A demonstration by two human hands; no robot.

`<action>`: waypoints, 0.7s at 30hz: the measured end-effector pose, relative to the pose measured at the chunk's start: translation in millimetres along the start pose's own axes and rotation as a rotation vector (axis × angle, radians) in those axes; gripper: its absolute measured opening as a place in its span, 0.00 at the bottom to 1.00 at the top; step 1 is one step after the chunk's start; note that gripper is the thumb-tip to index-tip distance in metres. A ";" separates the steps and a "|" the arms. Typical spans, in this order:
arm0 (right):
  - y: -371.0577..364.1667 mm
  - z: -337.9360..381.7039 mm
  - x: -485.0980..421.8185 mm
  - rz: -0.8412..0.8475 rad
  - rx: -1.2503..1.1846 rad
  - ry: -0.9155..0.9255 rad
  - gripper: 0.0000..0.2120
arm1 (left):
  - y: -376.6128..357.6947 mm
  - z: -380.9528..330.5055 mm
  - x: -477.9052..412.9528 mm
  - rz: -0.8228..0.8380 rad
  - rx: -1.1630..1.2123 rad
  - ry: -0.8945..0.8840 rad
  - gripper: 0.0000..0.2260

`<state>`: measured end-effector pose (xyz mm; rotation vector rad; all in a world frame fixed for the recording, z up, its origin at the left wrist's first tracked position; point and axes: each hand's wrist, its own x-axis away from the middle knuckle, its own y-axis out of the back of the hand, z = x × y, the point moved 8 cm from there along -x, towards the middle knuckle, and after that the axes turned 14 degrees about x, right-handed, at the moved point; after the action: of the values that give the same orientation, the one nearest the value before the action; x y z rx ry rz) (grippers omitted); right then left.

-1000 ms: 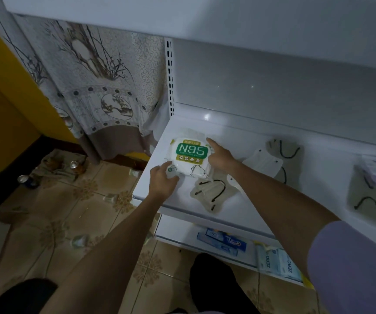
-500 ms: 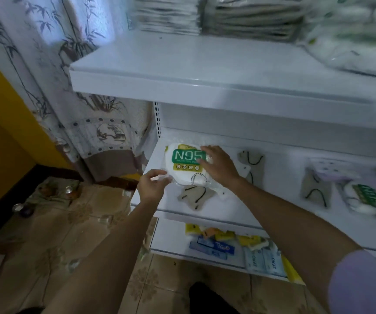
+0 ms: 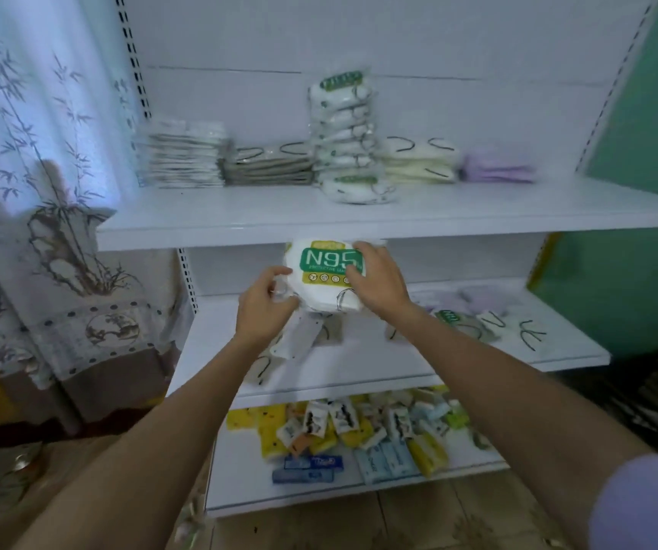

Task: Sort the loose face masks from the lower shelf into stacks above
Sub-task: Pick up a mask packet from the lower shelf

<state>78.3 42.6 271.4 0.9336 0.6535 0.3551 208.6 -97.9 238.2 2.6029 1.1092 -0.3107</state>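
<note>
Left hand [image 3: 264, 311] and right hand [image 3: 375, 279], fingers [image 3: 361, 254] curled, grip opposite edges of the white green-labelled N95 mask packet [image 3: 325, 267]: probably light, squashy, slippery.

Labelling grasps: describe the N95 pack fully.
White N95 pack, glossy wrap, green label reading N95 over a yellow strip of icons. Held facing the camera, in front of the edge of the upper shelf, above the lower shelf. The left hand pinches its left edge; the right hand grips its right side, covering part of the label.
</note>
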 end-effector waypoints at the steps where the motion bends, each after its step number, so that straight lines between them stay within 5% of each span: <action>1: 12.8 -1.3 -2.5 -0.004 0.005 -0.001 0.21 | -6.0 -12.5 -1.3 0.002 0.001 -0.025 0.18; 10: 112.2 -9.7 -55.1 -0.155 -0.015 0.081 0.20 | -48.3 -91.1 -26.5 -0.021 0.018 -0.186 0.19; 21: 127.0 -26.7 -138.3 -0.183 -0.127 0.152 0.24 | -71.6 -113.1 -101.0 -0.074 -0.070 -0.259 0.22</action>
<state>-44.4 54.4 415.6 0.7241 0.8396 0.3028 97.0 -78.4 361.9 2.3818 1.1042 -0.5963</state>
